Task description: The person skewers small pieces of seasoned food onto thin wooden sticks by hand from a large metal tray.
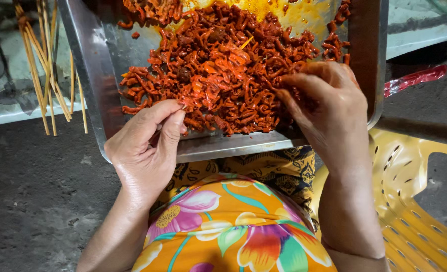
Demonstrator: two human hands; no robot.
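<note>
Pinching with the left hand (pixel 145 148): thumb and forefinger closed together at the near edge of the metal tray (pixel 90 75), apparently on a thin skewer tip or a single strip, though too small to tell for sure. Digging with the right hand (pixel 324 108): fingers curled down into the heap, grip closed around a few red marinated strips (pixel 218 70) near the tray's near right corner.

Resting on the lap, tray tilted toward the body, near edge just above the orange flowered cloth (pixel 233 226). Holding a big pile of strips, coated in red-orange sauce, massed in the middle and toward the near edge; smeared yellow oil and bare metal showing at the far edge.

Lying beyond the tray's left edge, on a pale surface: a loose bundle of bare bamboo skewers (pixel 45 75), none loaded. No finished skewers visible anywhere in view.

Judging by that: early to middle stage of the work. Most of the meat still heaped in the tray, many sticks still bare, only the far part of the tray cleared. Plenty left to pick through.

Off to the right, touching nothing: a yellow plastic chair (pixel 415 201) beside the knee, and a strip of red plastic wrap (pixel 415 78) on the dark ground.
</note>
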